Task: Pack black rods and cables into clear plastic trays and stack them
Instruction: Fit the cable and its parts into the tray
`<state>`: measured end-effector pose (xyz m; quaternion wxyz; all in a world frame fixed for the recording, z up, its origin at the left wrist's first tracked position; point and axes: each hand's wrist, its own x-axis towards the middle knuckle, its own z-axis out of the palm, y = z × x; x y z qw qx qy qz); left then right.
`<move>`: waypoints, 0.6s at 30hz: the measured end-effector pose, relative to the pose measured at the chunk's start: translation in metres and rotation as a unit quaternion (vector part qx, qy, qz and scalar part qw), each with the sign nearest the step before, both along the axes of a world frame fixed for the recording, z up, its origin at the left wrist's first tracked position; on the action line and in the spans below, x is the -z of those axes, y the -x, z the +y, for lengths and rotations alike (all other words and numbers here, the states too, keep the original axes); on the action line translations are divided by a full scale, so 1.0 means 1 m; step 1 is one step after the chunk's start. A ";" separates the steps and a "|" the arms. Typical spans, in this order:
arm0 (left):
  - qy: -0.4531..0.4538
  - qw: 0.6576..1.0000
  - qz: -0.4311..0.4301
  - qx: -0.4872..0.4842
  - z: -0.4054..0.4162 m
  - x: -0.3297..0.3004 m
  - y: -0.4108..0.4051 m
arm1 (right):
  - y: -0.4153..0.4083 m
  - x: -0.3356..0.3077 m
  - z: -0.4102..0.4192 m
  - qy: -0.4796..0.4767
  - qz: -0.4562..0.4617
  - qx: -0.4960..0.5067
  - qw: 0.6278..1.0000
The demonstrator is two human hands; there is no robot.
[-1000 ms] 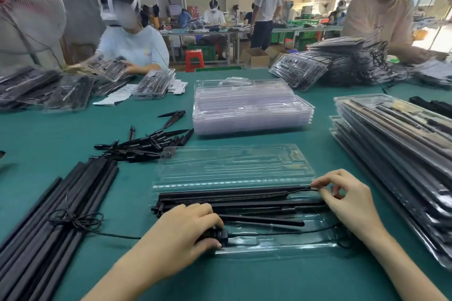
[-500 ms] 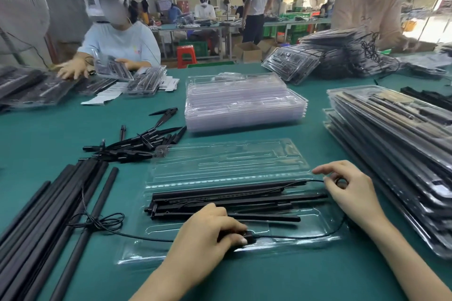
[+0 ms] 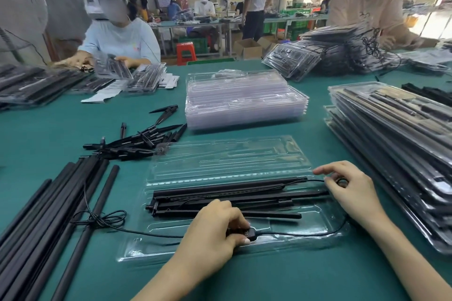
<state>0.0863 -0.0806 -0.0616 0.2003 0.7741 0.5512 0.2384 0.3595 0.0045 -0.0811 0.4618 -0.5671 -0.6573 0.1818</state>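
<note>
one tray nearly packed, cable only half tucked in

an open clear tray (image 3: 227,166) lay on the green table (image 3: 49,129) in front of the person, its near half already holding several black rods (image 3: 220,193) side by side. the left hand (image 3: 212,234) had its fingers curled round a small black cable box (image 3: 245,231), pressing it toward the front channel of the tray. the right hand (image 3: 352,190) pinched a small black ring-like piece at the tray's right end, where the cable (image 3: 305,233) looped round. the cable's tail ran out over the tray's left edge and ended in a loose tangle (image 3: 102,219) on the table, so seating it looked unfinished, and the lid half was not yet folded over. to the right stood a pile of filled trays (image 3: 396,144); behind lay a stack of empty trays (image 3: 244,102), with loose rods (image 3: 49,215) and short black spikes (image 3: 137,142) at left, so plenty seemed left to pack.
</note>
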 end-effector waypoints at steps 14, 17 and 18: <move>-0.085 0.989 0.121 -0.002 0.007 -0.009 0.016 | -0.017 -0.026 -0.019 -0.014 -0.017 -0.020 1.000; -0.076 0.986 0.149 -0.009 0.022 -0.012 0.012 | -0.026 -0.032 -0.038 0.028 -0.058 -0.018 0.998; -0.069 0.985 0.161 -0.005 0.027 -0.011 0.008 | -0.029 -0.031 -0.044 0.059 -0.077 -0.024 0.995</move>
